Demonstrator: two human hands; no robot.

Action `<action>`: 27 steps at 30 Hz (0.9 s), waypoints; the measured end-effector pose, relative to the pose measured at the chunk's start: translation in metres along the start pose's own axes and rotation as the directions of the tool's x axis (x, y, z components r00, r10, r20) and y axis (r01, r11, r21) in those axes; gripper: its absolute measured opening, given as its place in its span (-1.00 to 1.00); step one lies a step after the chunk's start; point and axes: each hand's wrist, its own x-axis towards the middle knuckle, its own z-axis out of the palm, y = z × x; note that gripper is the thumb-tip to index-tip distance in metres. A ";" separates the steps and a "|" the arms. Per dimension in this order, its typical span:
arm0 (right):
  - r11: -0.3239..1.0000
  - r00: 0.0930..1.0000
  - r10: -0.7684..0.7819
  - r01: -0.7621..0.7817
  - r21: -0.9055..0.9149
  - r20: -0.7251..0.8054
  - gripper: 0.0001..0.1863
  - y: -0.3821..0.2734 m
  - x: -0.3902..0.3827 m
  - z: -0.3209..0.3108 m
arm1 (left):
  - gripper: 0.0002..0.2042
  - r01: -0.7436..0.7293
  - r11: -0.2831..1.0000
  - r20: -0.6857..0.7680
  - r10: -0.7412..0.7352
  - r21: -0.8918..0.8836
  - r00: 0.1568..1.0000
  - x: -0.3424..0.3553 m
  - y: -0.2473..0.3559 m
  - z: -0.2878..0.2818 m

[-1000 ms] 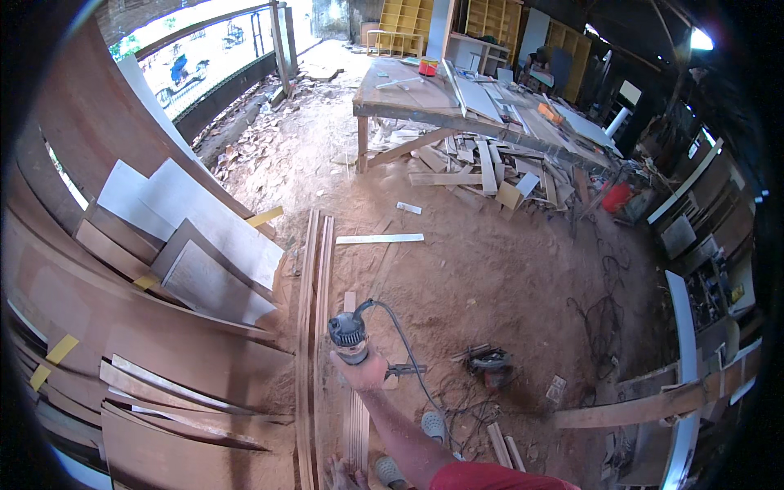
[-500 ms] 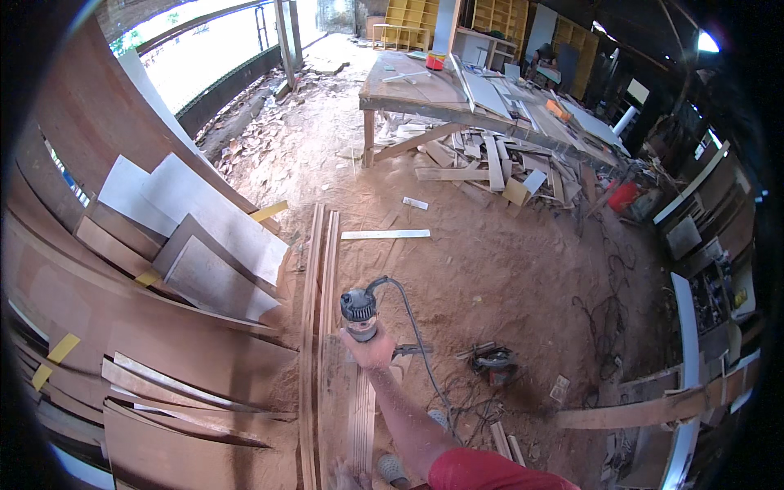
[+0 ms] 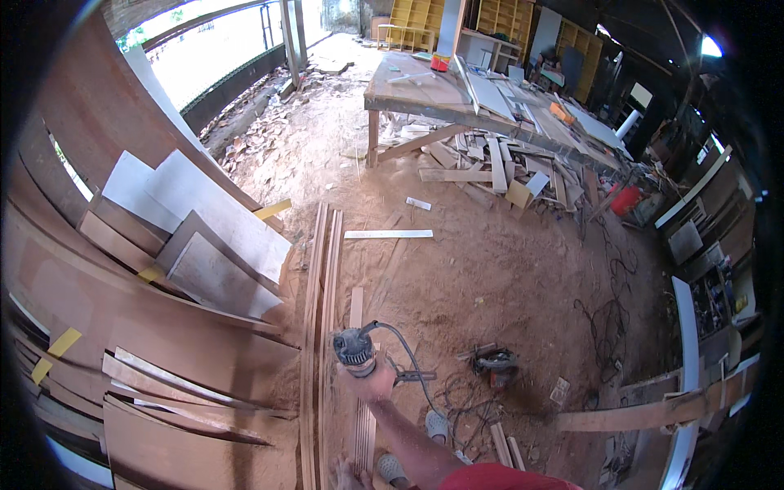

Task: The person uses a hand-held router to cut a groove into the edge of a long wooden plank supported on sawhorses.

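My right hand (image 3: 373, 380) is wrapped around the body of a handheld router (image 3: 354, 349) with a dark ribbed cap and a cord rising from its top. The router sits over a grooved wooden board (image 3: 364, 433) that runs toward me; its base and bit are hidden by my hand. A narrow strip end (image 3: 357, 304) shows just beyond the tool. At the lower edge, my left hand (image 3: 351, 475) lies on the near end of the board with its fingers stretched out, partly cut off by the picture. Long wooden strips (image 3: 319, 327) lie alongside to the left.
Sheet panels (image 3: 220, 220) lean along the left side. A circular saw (image 3: 496, 365) and tangled cords lie on the dusty floor to the right. Beyond stands a large worktable (image 3: 408, 90) above heaped offcuts (image 3: 490, 159). My shoes (image 3: 437, 425) are close to the board.
My right hand has drawn the router toward me along the board, uncovering the strip end beyond it. The router's cap now leans more to the left. My left hand stays near the lower edge.
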 end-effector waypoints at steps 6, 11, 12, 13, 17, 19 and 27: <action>0.991 0.996 -0.071 0.076 0.107 -0.045 -0.33 -0.003 0.030 0.008 | -0.48 0.094 0.985 -0.017 -0.097 -0.142 0.995 -0.005 0.022 -0.019; 0.988 0.998 -0.012 0.021 0.150 -0.057 -0.35 -0.002 0.068 0.013 | -0.48 0.019 0.998 -0.040 -0.022 -0.067 0.999 0.002 0.005 -0.002; 0.992 0.999 0.024 -0.018 0.122 -0.041 -0.37 -0.005 0.072 0.012 | -0.48 0.018 0.998 -0.041 -0.021 -0.067 0.999 0.003 0.000 0.000; 0.992 0.999 0.023 -0.018 0.122 -0.043 -0.37 -0.008 0.068 0.009 | -0.48 -0.006 0.999 -0.032 0.004 -0.045 0.999 0.004 -0.006 0.002; 0.987 0.994 0.104 -0.108 0.121 0.037 -0.41 -0.014 0.027 -0.004 | -0.48 -0.042 0.998 -0.081 0.038 -0.055 0.996 0.002 0.002 -0.002; 0.980 0.980 0.164 -0.175 0.092 0.114 -0.39 -0.008 -0.010 -0.011 | -0.48 -0.044 0.997 -0.056 0.040 -0.067 0.998 0.001 0.003 -0.006; 0.986 0.991 0.126 -0.129 0.106 0.037 -0.29 -0.010 -0.019 -0.011 | -0.51 -0.119 0.992 -0.210 0.109 -0.032 0.972 0.005 -0.028 0.033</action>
